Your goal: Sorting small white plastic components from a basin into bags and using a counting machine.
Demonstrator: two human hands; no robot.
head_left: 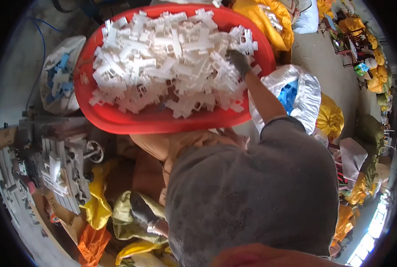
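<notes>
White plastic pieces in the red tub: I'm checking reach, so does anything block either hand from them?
Nothing visible blocks the right hand, at the heap of white pieces. The left hand, down by the green sack, has tan fabric and the near wall of the red tub between it and them.

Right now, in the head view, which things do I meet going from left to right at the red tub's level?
White sack with blue pieces, red tub heaped with white plastic pieces, silver sack with bright-blue contents, tied yellow sack, more yellow bags.
</notes>
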